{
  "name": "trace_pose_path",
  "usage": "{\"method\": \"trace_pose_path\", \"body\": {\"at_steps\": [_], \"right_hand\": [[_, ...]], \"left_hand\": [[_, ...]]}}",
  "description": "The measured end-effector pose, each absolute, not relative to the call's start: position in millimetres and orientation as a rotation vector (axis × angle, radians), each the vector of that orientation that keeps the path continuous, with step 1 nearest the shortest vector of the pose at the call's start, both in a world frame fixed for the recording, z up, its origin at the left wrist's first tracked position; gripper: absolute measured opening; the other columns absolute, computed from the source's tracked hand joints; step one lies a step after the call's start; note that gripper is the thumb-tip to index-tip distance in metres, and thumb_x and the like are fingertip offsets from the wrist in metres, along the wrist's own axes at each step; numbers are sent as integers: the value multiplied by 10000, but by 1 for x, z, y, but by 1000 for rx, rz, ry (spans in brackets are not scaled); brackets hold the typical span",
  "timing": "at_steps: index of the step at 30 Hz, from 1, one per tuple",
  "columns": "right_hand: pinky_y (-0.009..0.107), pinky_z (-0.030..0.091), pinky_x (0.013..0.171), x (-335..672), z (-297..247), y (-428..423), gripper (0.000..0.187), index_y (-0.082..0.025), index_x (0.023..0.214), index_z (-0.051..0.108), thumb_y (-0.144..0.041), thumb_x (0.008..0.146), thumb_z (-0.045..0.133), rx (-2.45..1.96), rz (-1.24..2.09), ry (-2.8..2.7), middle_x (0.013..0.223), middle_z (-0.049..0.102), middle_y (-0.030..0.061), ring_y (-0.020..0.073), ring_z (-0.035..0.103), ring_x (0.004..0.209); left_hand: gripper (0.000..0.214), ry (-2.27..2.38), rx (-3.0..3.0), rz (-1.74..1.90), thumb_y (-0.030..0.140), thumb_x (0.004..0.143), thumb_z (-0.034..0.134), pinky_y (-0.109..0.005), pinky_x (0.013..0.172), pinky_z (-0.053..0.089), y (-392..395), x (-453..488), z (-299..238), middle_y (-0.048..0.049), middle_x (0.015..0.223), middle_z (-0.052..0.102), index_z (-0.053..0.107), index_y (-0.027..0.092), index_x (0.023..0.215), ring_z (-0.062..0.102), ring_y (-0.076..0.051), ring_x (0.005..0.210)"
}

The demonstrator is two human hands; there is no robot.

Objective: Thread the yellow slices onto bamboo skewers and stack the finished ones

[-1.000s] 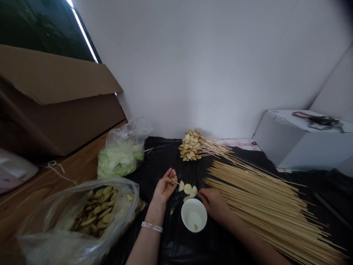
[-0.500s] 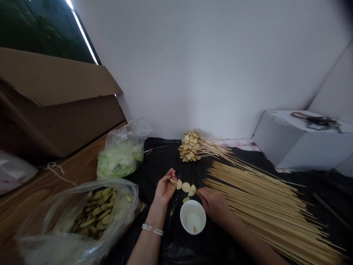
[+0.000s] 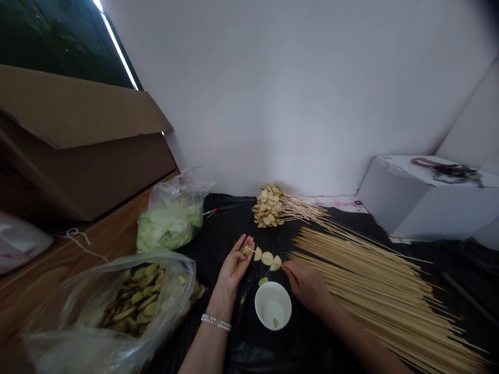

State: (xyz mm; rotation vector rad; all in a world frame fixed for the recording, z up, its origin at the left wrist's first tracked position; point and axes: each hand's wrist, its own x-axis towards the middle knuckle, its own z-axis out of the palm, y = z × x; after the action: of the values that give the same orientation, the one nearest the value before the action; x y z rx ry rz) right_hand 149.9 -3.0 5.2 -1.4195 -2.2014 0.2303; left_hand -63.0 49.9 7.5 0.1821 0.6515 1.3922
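Observation:
My right hand [image 3: 306, 283] is closed around the near end of a thin wooden skewer, just right of the threaded pieces. Three pale potato slices [image 3: 267, 258] are spaced along that skewer. At its far tip, a further potato slice [image 3: 245, 250] rests between the thumb and fingers of my left hand [image 3: 232, 267], palm up with fingers partly stretched. Below the skewer stands a white bowl [image 3: 262, 301] with a small yellowish piece inside. One loose slice [image 3: 263, 281] lies by the bowl's back rim.
On the left, a clear bag [image 3: 183, 301] holds many potato slices; behind it sits a bag of cut greens [image 3: 167, 228]. Bare skewers [image 3: 374, 280] cover the right side. Filled skewers [image 3: 268, 205] are piled near the wall. A cardboard box [image 3: 86, 161] and white box [image 3: 440, 202] flank the black sheet.
Both hands and the skewer with its slices have shifted slightly to the right and away from me. The left fingers are a little more extended. The bowl and bags stay in place.

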Motion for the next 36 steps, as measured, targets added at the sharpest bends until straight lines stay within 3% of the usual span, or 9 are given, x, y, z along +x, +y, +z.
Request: {"method": "trace_pose_path", "body": {"at_steps": [7,12,16,21,25,31,36], "right_hand": [[244,377,710,152,6,-1,331,-187,878,650,-250,956,334,-1390,216,-2202,810,654,59,160,596,781],[245,377,715,154,4,1,325,-185,868,647,-242,954,339,-1394,219,-2195,807,649,56,157,592,779],[245,376,716,155,4,1,312,-192,871,648,-250,949,352,-1402,222,-2180,821,657,54,160,591,790],[247,378,725,155,3,1,318,-190,880,651,-254,950,348,-1393,230,-2183,836,665,60,165,594,804],[246,380,726,155,3,1,317,-191,881,650,-250,949,346,-1412,232,-2188,845,669,63,166,597,812],[244,380,735,155,3,1,315,-195,873,646,-241,949,344,-1433,240,-2187,834,667,58,166,600,819],[245,378,729,154,4,1,309,-194,864,644,-247,947,352,-1449,234,-2170,827,667,56,166,599,809]], "left_hand": [[553,710,281,1429,-180,628,414,-314,920,504,53,-59,6,-161,1108,634,601,76,1082,616,-208,1065],[328,742,305,1416,-33,785,519,-316,843,539,52,-58,6,-166,1057,655,602,78,1083,652,-208,971],[211,792,296,1407,94,857,534,-246,706,560,52,-57,7,-153,977,681,631,87,1044,672,-171,850],[222,761,276,1416,61,853,534,-173,637,544,53,-57,8,-98,842,686,648,87,1042,662,-111,733],[258,782,225,1439,39,843,544,-166,629,547,53,-59,9,-83,895,694,638,131,1064,660,-96,714],[171,781,219,1410,58,826,582,-105,452,471,52,-58,10,-57,887,686,650,125,967,597,-47,567],[183,742,194,1399,52,817,595,-83,413,434,52,-57,8,-50,897,685,644,141,968,550,-22,525]]}}
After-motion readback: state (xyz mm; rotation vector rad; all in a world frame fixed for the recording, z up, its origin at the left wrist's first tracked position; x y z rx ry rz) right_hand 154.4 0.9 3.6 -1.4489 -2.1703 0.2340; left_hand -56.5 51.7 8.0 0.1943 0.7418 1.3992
